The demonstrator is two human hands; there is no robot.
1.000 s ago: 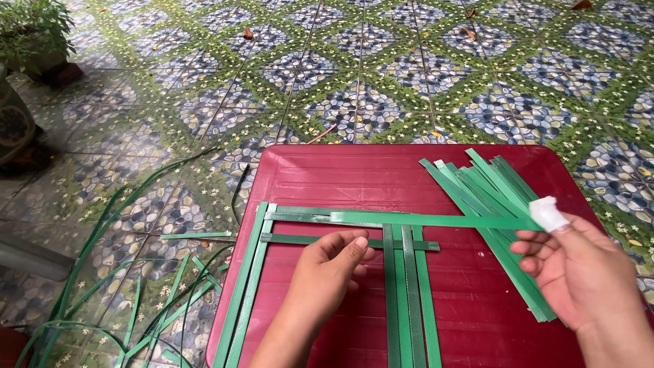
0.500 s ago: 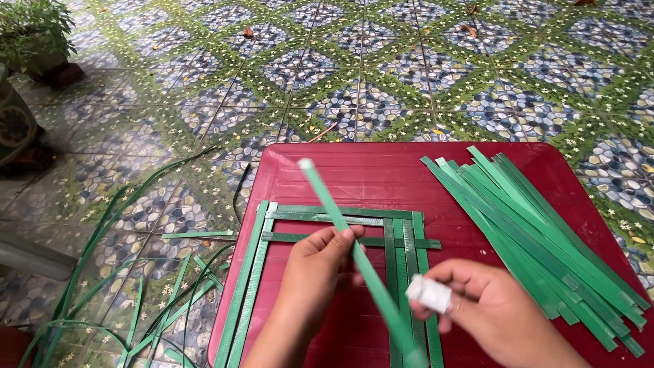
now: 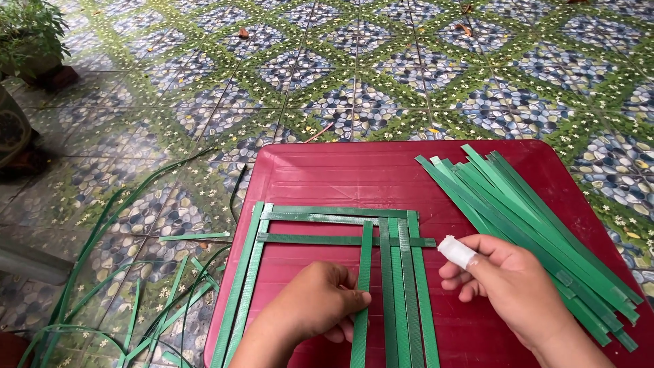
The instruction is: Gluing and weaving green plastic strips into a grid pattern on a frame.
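A red table [image 3: 327,174] on the tiled floor [image 3: 354,68] carries woven green strips [image 3: 395,272] and a loose strip pile [image 3: 531,211].

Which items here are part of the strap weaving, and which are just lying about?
In use: left hand on the upright green strap; woven strap frame; strap pile; red table; bandaged right hand.
Lying about: strap offcuts on the floor; potted plant.

Two hands [image 3: 320,307], one red table [image 3: 327,174], one pile of green strips [image 3: 538,211], one potted plant [image 3: 30,34]

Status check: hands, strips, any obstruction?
Left hand pinching upright green strip. Right hand open beside weave, bandaged finger. Strip pile lies apart.
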